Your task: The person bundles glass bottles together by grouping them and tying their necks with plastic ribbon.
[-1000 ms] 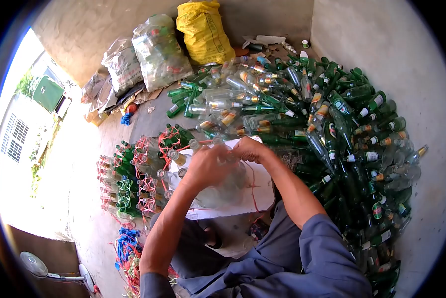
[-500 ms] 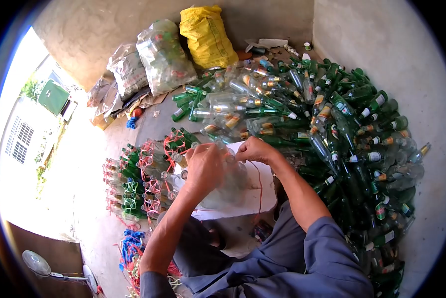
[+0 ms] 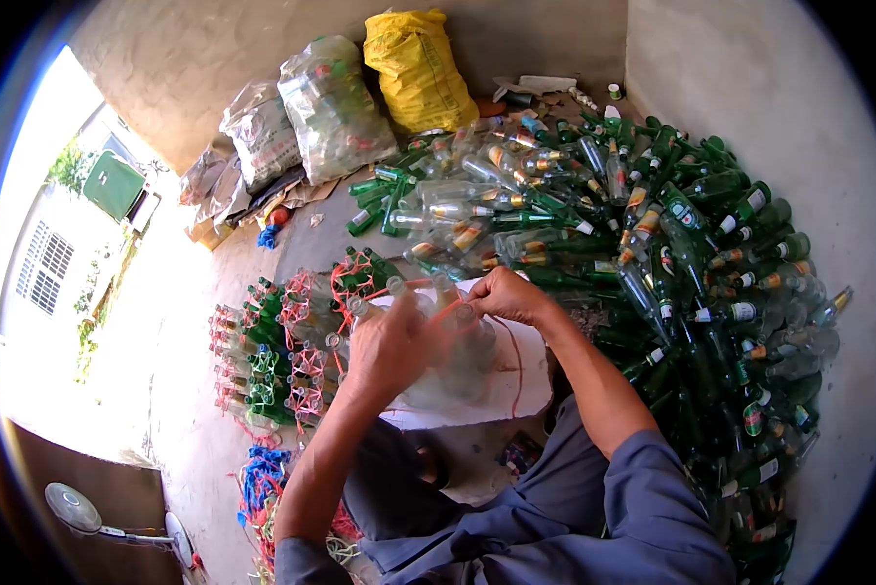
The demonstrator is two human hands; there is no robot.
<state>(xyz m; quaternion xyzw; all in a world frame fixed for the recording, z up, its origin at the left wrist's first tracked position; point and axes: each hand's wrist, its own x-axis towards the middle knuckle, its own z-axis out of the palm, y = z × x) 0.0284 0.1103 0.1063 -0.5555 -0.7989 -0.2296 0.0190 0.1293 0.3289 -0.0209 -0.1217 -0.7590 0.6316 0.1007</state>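
Observation:
Several clear glass bottles (image 3: 449, 363) stand bunched on a white board (image 3: 530, 375) in front of my knees. Over their necks, a red string (image 3: 446, 315) runs between my two hands. My right hand (image 3: 509, 296) pinches the string at the right side of the bunch, fingers closed. Blurred by motion, my left hand (image 3: 392, 341) is at the left side of the bottle necks, and its fingers are too smeared to read. Another length of red string (image 3: 516, 363) lies across the board and hangs past its front edge.
Bundles of bottles tied with red string (image 3: 292, 341) stand at the left. A large pile of loose green and clear bottles (image 3: 691, 283) spreads at the right. Tangled coloured string (image 3: 262, 478), filled sacks (image 3: 335, 112), a yellow sack (image 3: 420, 73) and a fan (image 3: 73, 507) are around.
My left hand has shifted slightly left and down, and red string now shows stretched between the hands. My right hand stays at the bottle necks. The whole view has shifted slightly.

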